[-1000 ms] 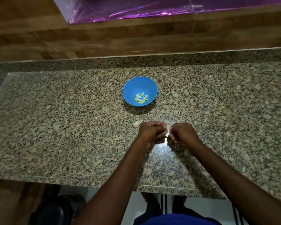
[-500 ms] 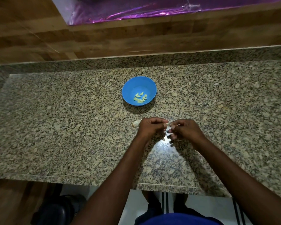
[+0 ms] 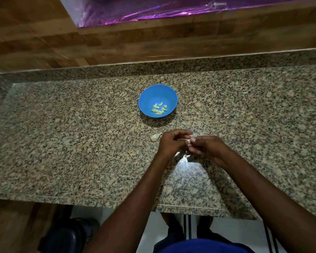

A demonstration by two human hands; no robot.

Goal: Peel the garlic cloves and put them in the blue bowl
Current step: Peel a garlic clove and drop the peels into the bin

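Note:
The blue bowl (image 3: 157,100) stands on the granite counter (image 3: 80,143) and holds several peeled garlic cloves (image 3: 159,108). Just in front of it, my left hand (image 3: 171,143) and my right hand (image 3: 206,147) meet fingertip to fingertip, pinching a small pale garlic clove (image 3: 188,141) between them; most of that clove is hidden by the fingers. An unpeeled clove (image 3: 155,137) lies on the counter just left of my left hand. Bits of papery skin (image 3: 185,155) lie under the hands.
A low granite upstand (image 3: 153,67) and a wood-panelled wall (image 3: 117,42) close off the back. A purple shiny sheet (image 3: 153,10) lies at the top. The counter's front edge (image 3: 98,200) runs below my forearms; a dark stool (image 3: 66,236) sits beneath at the left.
My hands have stayed together over the same spot, the fingers shifting slightly on the clove. The bowl and the loose clove have not moved.

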